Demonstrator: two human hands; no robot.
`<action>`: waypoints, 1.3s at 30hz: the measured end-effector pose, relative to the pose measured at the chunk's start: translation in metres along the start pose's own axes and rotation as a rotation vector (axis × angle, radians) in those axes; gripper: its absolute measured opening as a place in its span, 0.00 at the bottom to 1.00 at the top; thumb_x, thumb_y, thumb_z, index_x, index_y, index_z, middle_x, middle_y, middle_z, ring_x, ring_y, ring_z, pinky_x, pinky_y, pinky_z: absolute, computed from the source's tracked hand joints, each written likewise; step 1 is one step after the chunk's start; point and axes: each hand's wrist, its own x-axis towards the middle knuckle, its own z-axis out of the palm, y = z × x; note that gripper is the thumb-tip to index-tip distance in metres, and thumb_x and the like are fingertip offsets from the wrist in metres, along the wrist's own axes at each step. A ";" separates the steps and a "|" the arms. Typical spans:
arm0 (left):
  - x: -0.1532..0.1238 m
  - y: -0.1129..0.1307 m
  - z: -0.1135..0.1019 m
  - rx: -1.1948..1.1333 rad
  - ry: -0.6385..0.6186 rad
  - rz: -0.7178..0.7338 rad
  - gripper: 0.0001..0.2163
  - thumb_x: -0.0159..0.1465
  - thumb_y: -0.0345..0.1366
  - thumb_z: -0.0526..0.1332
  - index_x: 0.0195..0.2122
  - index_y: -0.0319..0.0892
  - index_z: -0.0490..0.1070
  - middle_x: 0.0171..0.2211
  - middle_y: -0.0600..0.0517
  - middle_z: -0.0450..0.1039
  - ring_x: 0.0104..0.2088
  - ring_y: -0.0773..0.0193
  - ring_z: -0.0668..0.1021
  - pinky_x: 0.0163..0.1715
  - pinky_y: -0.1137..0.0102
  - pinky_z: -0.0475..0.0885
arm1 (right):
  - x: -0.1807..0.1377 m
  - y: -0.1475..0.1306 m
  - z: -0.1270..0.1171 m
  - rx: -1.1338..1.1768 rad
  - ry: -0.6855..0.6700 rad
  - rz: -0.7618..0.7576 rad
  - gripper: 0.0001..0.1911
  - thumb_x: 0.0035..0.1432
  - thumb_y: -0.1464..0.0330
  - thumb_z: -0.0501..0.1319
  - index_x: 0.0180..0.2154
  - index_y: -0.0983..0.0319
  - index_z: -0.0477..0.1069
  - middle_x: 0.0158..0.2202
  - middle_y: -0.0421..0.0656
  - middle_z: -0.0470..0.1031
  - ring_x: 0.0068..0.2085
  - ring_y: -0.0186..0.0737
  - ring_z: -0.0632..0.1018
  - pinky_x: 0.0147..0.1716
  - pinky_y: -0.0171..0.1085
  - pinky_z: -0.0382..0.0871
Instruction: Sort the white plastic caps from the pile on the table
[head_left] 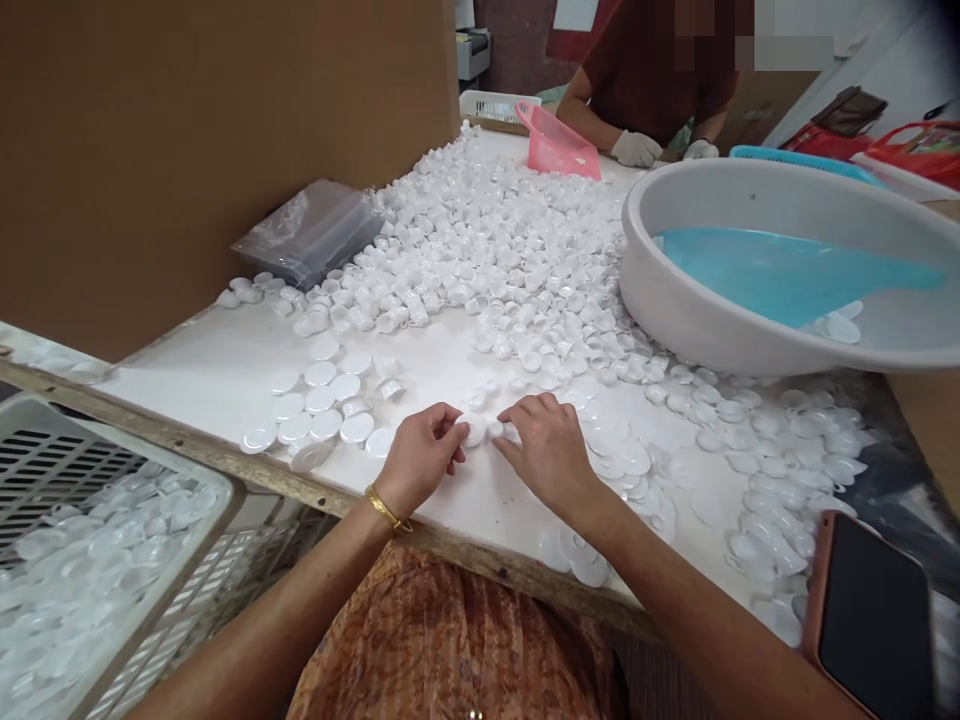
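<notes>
My left hand (421,455) and my right hand (547,448) meet near the front edge of a white table (225,370). Between their fingertips is a small white plastic cap (475,430); the left hand's fingers curl around it and the right hand's fingers pinch small white pieces beside it. Left of my hands lies a flat cluster of round white lids (319,410). A big heap of small white caps (495,250) covers the table's middle and far side. More flat lids (780,470) are spread to the right.
A grey basin (675,300) with a blue scoop and a few lids stands at right. A white crate (90,560) holding caps sits at lower left. A phone (874,620) lies at lower right. A gloved person (637,148) works across the table by a pink scoop (555,145). Cardboard wall at left.
</notes>
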 end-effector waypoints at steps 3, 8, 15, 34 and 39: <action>-0.003 0.002 0.002 -0.072 -0.067 -0.034 0.06 0.56 0.37 0.57 0.30 0.39 0.66 0.15 0.58 0.66 0.16 0.71 0.67 0.16 0.76 0.64 | -0.009 -0.006 0.004 0.032 0.003 -0.022 0.08 0.54 0.66 0.62 0.36 0.61 0.71 0.36 0.45 0.73 0.42 0.45 0.68 0.39 0.42 0.56; -0.014 0.001 -0.005 0.016 -0.072 -0.055 0.06 0.57 0.37 0.56 0.30 0.40 0.65 0.15 0.58 0.66 0.15 0.72 0.67 0.17 0.77 0.63 | -0.026 -0.018 0.012 0.116 -0.015 -0.033 0.07 0.54 0.67 0.60 0.37 0.61 0.70 0.35 0.43 0.73 0.40 0.44 0.68 0.38 0.41 0.55; -0.022 -0.006 -0.003 0.002 -0.200 -0.131 0.08 0.55 0.40 0.58 0.30 0.40 0.66 0.15 0.58 0.66 0.15 0.72 0.67 0.15 0.77 0.63 | -0.029 -0.022 0.020 0.220 -0.067 -0.042 0.07 0.57 0.66 0.57 0.36 0.62 0.69 0.33 0.44 0.73 0.38 0.43 0.70 0.39 0.40 0.57; -0.024 -0.005 -0.002 0.146 -0.210 -0.114 0.07 0.57 0.39 0.55 0.27 0.42 0.59 0.15 0.60 0.64 0.15 0.71 0.66 0.15 0.77 0.61 | -0.032 -0.016 0.012 0.439 -0.139 -0.026 0.14 0.55 0.69 0.60 0.45 0.59 0.67 0.33 0.42 0.75 0.39 0.41 0.71 0.42 0.41 0.61; -0.019 -0.007 -0.002 0.095 -0.250 -0.201 0.08 0.56 0.39 0.57 0.31 0.44 0.58 0.15 0.61 0.63 0.14 0.69 0.66 0.13 0.76 0.61 | -0.033 -0.019 0.012 0.400 -0.099 -0.031 0.17 0.56 0.69 0.59 0.48 0.61 0.64 0.35 0.43 0.74 0.39 0.42 0.71 0.41 0.42 0.61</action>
